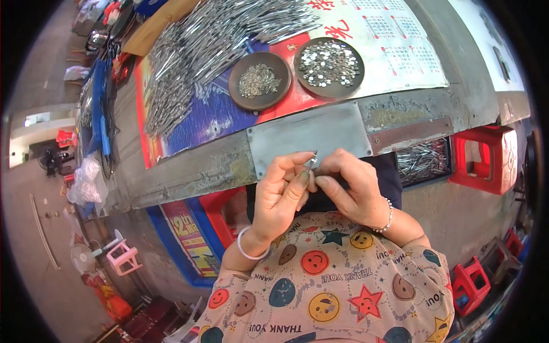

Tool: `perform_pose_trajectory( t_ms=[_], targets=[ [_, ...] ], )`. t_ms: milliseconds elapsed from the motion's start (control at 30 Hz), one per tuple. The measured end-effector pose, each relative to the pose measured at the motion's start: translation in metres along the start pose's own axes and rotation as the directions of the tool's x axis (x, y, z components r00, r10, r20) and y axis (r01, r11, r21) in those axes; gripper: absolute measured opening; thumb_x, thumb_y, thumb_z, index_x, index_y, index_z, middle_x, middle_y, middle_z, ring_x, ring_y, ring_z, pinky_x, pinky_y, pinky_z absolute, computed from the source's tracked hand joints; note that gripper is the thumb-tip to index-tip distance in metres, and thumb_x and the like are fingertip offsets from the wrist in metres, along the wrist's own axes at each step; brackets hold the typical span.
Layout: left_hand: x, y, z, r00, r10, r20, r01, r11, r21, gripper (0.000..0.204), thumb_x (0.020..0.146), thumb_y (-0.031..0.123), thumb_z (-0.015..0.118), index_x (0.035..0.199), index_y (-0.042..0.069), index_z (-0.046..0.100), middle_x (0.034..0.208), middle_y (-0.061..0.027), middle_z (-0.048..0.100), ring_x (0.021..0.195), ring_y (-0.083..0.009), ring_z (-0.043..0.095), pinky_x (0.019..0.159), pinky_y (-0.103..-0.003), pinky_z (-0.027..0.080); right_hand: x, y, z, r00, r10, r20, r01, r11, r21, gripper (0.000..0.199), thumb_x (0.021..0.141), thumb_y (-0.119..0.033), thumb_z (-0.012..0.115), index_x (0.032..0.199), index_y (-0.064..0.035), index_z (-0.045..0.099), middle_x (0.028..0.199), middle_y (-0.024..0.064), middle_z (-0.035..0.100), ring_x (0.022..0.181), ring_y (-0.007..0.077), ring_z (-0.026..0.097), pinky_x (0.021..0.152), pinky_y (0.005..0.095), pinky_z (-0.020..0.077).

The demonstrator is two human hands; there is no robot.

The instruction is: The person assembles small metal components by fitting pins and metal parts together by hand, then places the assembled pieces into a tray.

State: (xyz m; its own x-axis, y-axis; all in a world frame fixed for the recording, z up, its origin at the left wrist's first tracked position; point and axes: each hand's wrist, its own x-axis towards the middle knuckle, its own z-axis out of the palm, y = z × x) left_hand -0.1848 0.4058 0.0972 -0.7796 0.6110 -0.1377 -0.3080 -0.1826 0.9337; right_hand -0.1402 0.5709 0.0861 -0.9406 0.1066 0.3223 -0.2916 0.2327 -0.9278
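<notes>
beside the grey metal plate (311,131), the left hand (279,195) is pinching a small silvery piece (313,160); the right hand (357,188) is meeting it, its hold being unclear.

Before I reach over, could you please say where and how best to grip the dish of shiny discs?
Probably take the dish by its right rim, coming from the right: flat paper lies there, the other dish sits close on its left, and the raised rim suits a pinch.
</notes>
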Motion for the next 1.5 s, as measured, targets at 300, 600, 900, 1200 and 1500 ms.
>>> perform_pose_trajectory(
  t_ms=[300,600,900,1200,1500],
  targets=[
    [-0.021,-0.030,0.022,0.950,0.196,-0.243,-0.221,0.972,-0.082,0.026,0.097,0.004,0.049,0.123,0.001,0.046,0.095,-0.0037,0.059,0.063,-0.0014,0.044,0.050,-0.015,0.032,0.002,0.009,0.023,0.955,-0.295,-0.020,0.259,0.869,-0.422,0.018,0.077,-0.007,0.068,0.088,-0.0029,0.054,0.074,0.0088,0.055,0.062,0.0263,0.053,0.057,0.0362,0.0426],
    [-0.032,-0.056,0.029,0.897,0.338,-0.287,-0.349,0.937,0.013,0.024,0.098,-0.001,0.044,0.122,-0.001,0.044,0.107,-0.0080,0.058,0.086,-0.0070,0.054,0.075,-0.019,0.044,-0.010,-0.002,0.025,0.973,0.225,0.056,-0.232,0.959,0.164,0.009,0.088,-0.003,0.058,0.081,0.0005,0.054,0.067,0.0103,0.056,0.054,0.0186,0.056,0.051,0.0273,0.0445],
    [-0.037,-0.061,0.026,0.852,0.426,-0.303,-0.384,0.903,0.191,0.025,0.096,-0.003,0.045,0.121,-0.004,0.044,0.112,-0.0108,0.057,0.098,-0.0114,0.056,0.088,-0.024,0.045,-0.017,0.006,0.040,0.965,-0.261,0.006,0.243,0.890,-0.386,0.013,0.080,-0.002,0.061,0.087,-0.0015,0.050,0.073,0.0099,0.049,0.061,0.0288,0.047,0.059,0.0391,0.0411],
    [-0.038,-0.065,0.024,0.827,0.487,-0.281,-0.438,0.871,0.221,0.022,0.096,-0.003,0.046,0.118,-0.003,0.044,0.109,-0.0106,0.059,0.094,-0.0097,0.057,0.083,-0.021,0.047,-0.017,0.004,0.032,0.997,-0.072,-0.026,0.071,0.996,-0.054,0.016,0.077,0.001,0.067,0.087,-0.0001,0.055,0.070,0.0090,0.058,0.058,0.0205,0.056,0.053,0.0280,0.0460],
    [-0.043,-0.065,0.024,0.874,0.402,-0.274,-0.372,0.915,0.156,0.020,0.096,-0.004,0.046,0.116,-0.004,0.045,0.110,-0.0123,0.059,0.098,-0.0107,0.058,0.085,-0.022,0.047,-0.029,0.008,0.040,0.992,-0.110,-0.057,0.097,0.977,-0.192,0.017,0.078,0.004,0.060,0.091,-0.0021,0.050,0.077,0.0112,0.053,0.064,0.0302,0.048,0.057,0.0386,0.0417]
  ],
)
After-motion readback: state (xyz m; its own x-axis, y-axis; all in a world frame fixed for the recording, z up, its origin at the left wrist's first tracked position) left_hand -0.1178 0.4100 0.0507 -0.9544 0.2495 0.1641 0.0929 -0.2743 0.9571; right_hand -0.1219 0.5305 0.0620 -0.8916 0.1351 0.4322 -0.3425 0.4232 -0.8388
